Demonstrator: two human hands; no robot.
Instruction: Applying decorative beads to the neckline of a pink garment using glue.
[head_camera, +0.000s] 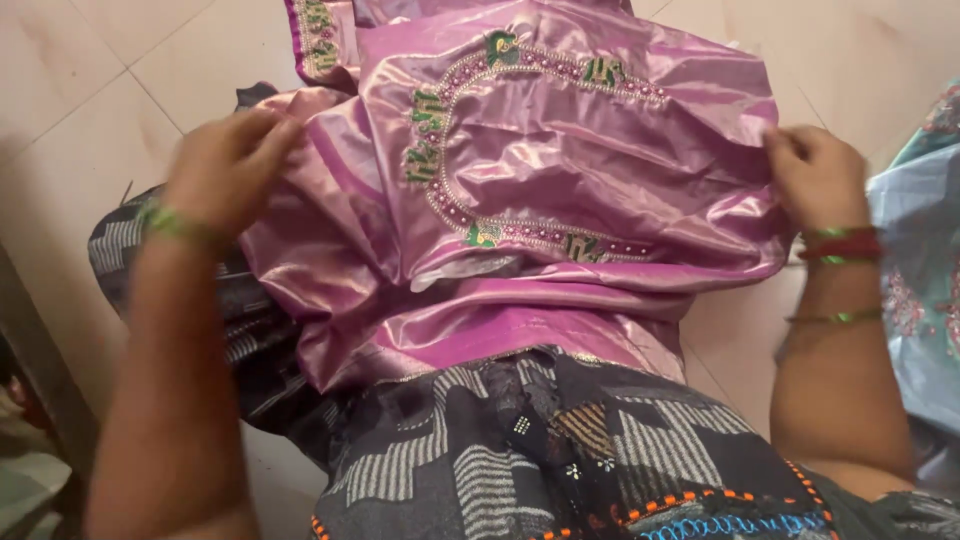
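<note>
Your left hand (228, 165) rests on the left edge of the pink blouse (560, 190), fingers curled onto the fabric; motion blur hides whether they pinch it. Your right hand (818, 178) clenches the blouse's right edge, fingertips buried in the folds. The blouse lies spread across your lap over a dark patterned cloth (540, 450), its beaded green embroidery (440, 130) facing up. Its top runs past the frame's upper edge. A pale blue cloth (920, 270) is cut off at right, above the tiled floor (90, 80).
</note>
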